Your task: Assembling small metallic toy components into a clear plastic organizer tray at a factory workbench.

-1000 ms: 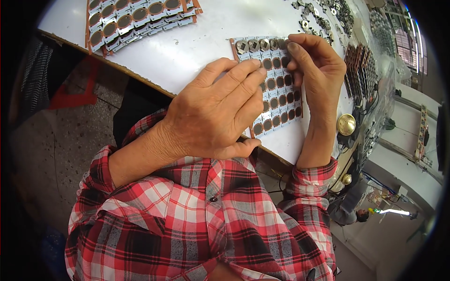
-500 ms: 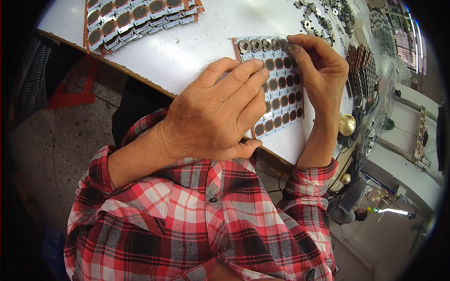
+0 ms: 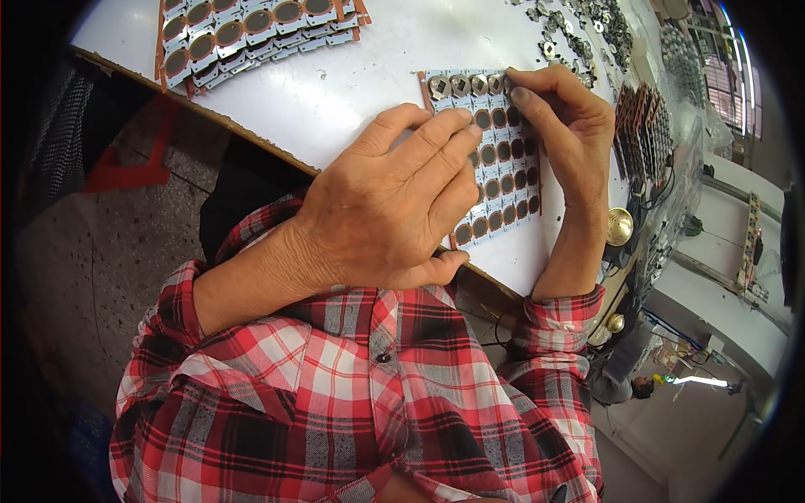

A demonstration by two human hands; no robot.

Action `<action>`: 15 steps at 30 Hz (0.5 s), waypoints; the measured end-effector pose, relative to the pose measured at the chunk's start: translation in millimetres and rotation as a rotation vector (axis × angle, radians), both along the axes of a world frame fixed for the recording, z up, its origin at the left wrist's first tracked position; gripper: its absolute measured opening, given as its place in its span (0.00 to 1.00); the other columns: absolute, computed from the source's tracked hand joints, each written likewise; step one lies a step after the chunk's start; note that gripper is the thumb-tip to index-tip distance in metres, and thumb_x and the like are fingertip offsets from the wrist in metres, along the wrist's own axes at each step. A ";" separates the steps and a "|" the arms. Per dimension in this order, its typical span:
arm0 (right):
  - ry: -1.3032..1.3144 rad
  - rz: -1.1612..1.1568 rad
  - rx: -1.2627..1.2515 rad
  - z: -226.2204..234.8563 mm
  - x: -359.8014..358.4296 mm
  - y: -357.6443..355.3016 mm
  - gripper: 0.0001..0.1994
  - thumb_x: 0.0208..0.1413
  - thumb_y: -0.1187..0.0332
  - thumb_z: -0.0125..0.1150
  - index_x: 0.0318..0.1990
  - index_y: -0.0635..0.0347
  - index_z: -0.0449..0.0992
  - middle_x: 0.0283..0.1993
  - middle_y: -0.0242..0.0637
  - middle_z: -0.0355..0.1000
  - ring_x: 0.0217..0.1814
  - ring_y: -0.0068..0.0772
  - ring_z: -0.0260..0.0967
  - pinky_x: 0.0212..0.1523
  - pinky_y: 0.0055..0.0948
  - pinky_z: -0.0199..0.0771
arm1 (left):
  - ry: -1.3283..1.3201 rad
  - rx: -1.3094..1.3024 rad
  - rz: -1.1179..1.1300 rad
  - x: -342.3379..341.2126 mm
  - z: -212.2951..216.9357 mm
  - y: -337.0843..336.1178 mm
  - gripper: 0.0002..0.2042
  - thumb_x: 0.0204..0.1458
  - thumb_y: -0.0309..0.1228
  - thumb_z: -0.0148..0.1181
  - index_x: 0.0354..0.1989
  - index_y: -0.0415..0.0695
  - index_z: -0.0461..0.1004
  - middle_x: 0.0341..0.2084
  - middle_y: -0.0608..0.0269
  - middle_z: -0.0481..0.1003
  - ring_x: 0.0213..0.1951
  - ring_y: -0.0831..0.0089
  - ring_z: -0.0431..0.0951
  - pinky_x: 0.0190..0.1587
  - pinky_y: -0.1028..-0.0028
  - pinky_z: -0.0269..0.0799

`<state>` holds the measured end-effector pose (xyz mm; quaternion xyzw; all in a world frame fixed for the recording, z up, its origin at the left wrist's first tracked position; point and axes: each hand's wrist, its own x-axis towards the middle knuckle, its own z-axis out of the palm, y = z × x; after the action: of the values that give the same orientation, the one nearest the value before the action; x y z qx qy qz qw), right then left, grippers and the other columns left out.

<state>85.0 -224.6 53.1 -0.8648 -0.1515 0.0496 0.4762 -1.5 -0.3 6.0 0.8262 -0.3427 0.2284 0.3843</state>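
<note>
A panel of small circuit boards [image 3: 506, 184] lies on the white table near its front edge, with rows of dark round pads ringed in copper colour. Along its far row sit several silver metal clips [image 3: 459, 85]. My left hand [image 3: 386, 193] rests flat across the panel's left part, fingers stretched and thumb out, hiding some pads. At the far right corner, my right hand [image 3: 570, 126] pinches thumb and forefinger at the end of the clip row. A small metal clip is between those fingertips, mostly hidden by them.
More circuit-board panels [image 3: 251, 33] are stacked at the far left. Loose metal clips [image 3: 579, 42] lie scattered at the far right. Several panels stand in a dark row [image 3: 644, 134] to the right, near a round brass-coloured object [image 3: 620, 226]. The table edge [image 3: 210, 117] runs along the front left.
My right hand has shifted slightly left at the panel's far corner, its fingertips still pinched. My left hand stays in place on the panel.
</note>
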 end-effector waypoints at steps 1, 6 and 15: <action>0.032 -0.027 -0.006 1.1 -0.4 2.1 0.09 0.60 0.78 0.67 0.47 0.65 0.84 0.40 0.26 0.79 0.41 0.13 0.72 0.45 0.15 0.70 | 0.008 0.002 -0.002 0.6 0.0 0.7 0.29 0.32 0.46 0.69 0.38 0.32 0.77 0.50 0.42 0.78 0.57 0.50 0.78 0.56 0.53 0.74; -0.082 -0.157 0.043 -2.9 -12.5 13.8 0.10 0.59 0.78 0.68 0.48 0.64 0.84 0.37 0.22 0.75 0.37 0.11 0.69 0.38 0.13 0.67 | 0.010 -0.023 -0.012 2.0 -0.2 0.3 0.29 0.30 0.45 0.70 0.38 0.32 0.77 0.50 0.42 0.78 0.57 0.50 0.78 0.56 0.53 0.74; -0.325 0.020 -0.244 -4.7 -15.3 25.3 0.11 0.56 0.80 0.69 0.47 0.64 0.83 0.36 0.28 0.72 0.36 0.15 0.71 0.36 0.16 0.70 | 0.004 -0.032 -0.007 0.5 -2.2 1.2 0.30 0.29 0.45 0.70 0.39 0.32 0.77 0.50 0.42 0.78 0.57 0.50 0.78 0.56 0.53 0.74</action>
<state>69.7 -199.2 48.4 -0.9111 -0.2278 -0.0679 0.3367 -1.0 0.9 3.8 0.8192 -0.3410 0.2311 0.3990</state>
